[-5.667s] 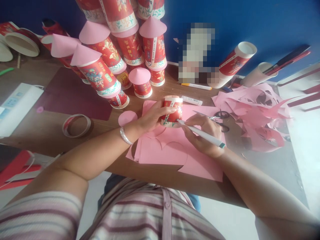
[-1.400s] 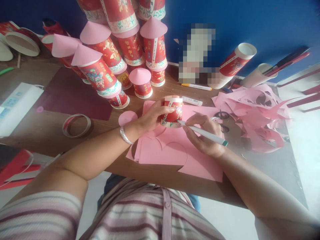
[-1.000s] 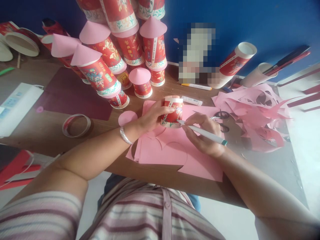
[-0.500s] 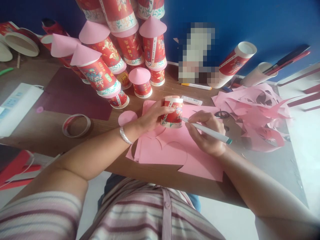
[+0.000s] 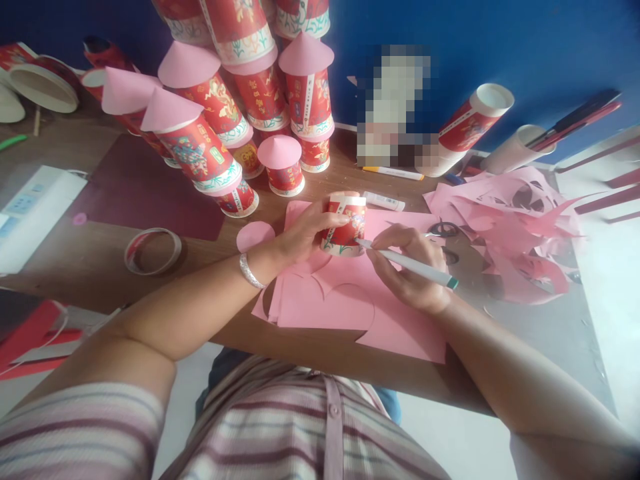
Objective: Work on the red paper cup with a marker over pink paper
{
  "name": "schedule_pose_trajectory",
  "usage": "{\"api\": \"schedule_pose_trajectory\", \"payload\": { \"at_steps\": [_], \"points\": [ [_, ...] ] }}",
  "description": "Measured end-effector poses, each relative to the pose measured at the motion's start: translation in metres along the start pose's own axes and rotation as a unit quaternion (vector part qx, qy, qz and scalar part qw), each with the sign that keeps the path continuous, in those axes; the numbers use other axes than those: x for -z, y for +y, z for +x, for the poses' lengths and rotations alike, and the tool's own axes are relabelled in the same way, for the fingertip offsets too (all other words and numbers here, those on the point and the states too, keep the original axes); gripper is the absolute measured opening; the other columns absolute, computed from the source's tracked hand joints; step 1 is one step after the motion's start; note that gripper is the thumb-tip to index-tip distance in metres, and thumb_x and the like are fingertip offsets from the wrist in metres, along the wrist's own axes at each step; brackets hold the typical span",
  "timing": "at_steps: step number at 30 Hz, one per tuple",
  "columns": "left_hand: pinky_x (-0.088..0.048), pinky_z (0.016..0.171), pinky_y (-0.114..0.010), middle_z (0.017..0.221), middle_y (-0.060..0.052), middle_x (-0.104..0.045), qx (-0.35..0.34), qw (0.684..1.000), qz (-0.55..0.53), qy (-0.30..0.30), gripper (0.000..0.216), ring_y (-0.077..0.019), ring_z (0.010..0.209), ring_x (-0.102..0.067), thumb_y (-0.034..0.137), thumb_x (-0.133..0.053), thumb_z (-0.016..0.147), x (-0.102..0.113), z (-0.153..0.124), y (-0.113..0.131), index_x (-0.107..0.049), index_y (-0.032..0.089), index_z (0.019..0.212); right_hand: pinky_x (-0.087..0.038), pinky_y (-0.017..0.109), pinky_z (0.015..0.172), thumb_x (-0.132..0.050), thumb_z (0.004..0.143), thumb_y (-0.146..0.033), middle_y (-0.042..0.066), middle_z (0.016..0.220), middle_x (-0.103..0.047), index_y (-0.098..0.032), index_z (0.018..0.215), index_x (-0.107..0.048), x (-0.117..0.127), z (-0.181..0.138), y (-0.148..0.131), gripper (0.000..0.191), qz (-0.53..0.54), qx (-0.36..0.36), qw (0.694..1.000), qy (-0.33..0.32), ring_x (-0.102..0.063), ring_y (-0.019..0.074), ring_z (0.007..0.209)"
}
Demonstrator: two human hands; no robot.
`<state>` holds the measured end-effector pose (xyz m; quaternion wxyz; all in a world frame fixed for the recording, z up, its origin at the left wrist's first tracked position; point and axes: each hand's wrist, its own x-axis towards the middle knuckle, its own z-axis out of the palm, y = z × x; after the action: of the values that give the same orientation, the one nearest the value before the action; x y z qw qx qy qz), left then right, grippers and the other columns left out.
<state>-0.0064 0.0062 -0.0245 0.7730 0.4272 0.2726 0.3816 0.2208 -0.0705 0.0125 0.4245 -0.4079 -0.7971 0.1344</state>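
Observation:
My left hand (image 5: 305,232) is wrapped round a small red patterned paper cup (image 5: 348,225) that stands upside down on a stack of pink paper sheets (image 5: 350,300). My right hand (image 5: 407,267) pinches a white pen with a green end (image 5: 415,267). The pen tip touches the paper at the cup's right base. Curved cut-outs show along the near edge of the pink sheets. A small pink paper circle (image 5: 255,235) lies just left of the sheets.
Several red cups topped with pink paper cones (image 5: 210,127) stand stacked at the back. Scissors (image 5: 443,233) and a pile of pink scraps (image 5: 510,227) lie to the right. A glue stick (image 5: 384,200), a marker (image 5: 393,173), a cut cup ring (image 5: 153,251) and a white box (image 5: 33,213) also sit on the table.
My right hand slid the pen out to the right of the cup, then back against its base. My left hand and the cup stayed put.

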Motion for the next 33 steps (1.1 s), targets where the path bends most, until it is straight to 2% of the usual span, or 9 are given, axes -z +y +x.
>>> {"api": "schedule_pose_trajectory", "payload": {
  "at_steps": [6,15,23,28,33],
  "points": [
    [-0.072,0.096,-0.048,0.125,-0.011,-0.083,0.003,1.0,-0.001,-0.006,0.066,-0.0328,0.118,-0.083,0.042,-0.09,0.087,-0.0012,-0.0019,0.0017,-0.071,0.022,0.147,-0.064,0.033,0.067,-0.074,0.109,-0.024,0.001,0.09,-0.082,-0.028,0.106,-0.067,-0.0009,0.0014,0.0003,0.009,-0.003,0.012,1.0,0.013,-0.077,0.0193,0.073],
    [-0.073,0.098,-0.049,0.121,-0.01,-0.084,0.004,0.999,-0.03,-0.017,0.06,-0.0304,0.111,-0.084,0.039,-0.089,0.09,-0.003,-0.0029,0.0022,-0.071,0.021,0.144,-0.058,0.033,0.06,-0.075,0.106,-0.023,-0.001,0.085,-0.08,-0.029,0.104,-0.067,-0.0031,0.0005,0.0043,0.01,0.0,0.027,0.998,0.057,-0.074,0.0183,0.067],
    [-0.075,0.092,-0.051,0.113,-0.007,-0.08,0.017,0.999,-0.031,-0.011,0.067,-0.0317,0.108,-0.082,0.045,-0.095,0.082,-0.0068,-0.0019,0.0064,-0.069,0.022,0.14,-0.059,0.031,0.061,-0.074,0.108,-0.022,-0.001,0.087,-0.081,-0.028,0.105,-0.068,-0.0024,0.0006,-0.0002,0.009,0.003,0.033,0.999,0.035,-0.075,0.0177,0.069],
    [-0.074,0.093,-0.049,0.115,-0.008,-0.081,0.009,1.0,-0.025,-0.011,0.058,-0.0311,0.11,-0.082,0.042,-0.091,0.086,-0.0062,-0.0025,0.0056,-0.072,0.022,0.137,-0.061,0.033,0.062,-0.074,0.108,-0.025,0.001,0.088,-0.082,-0.029,0.105,-0.068,-0.0019,0.0005,-0.0007,0.008,-0.014,0.005,1.0,0.014,-0.076,0.0189,0.07],
    [-0.074,0.095,-0.051,0.112,-0.006,-0.082,0.016,0.999,-0.027,-0.008,0.06,-0.0306,0.107,-0.083,0.042,-0.091,0.086,-0.0064,-0.0037,0.0057,-0.071,0.024,0.139,-0.061,0.033,0.065,-0.074,0.108,-0.022,0.0,0.087,-0.08,-0.029,0.105,-0.066,-0.0013,0.0013,0.001,0.01,-0.011,0.024,0.999,0.025,-0.075,0.0191,0.07]
  ]
}}
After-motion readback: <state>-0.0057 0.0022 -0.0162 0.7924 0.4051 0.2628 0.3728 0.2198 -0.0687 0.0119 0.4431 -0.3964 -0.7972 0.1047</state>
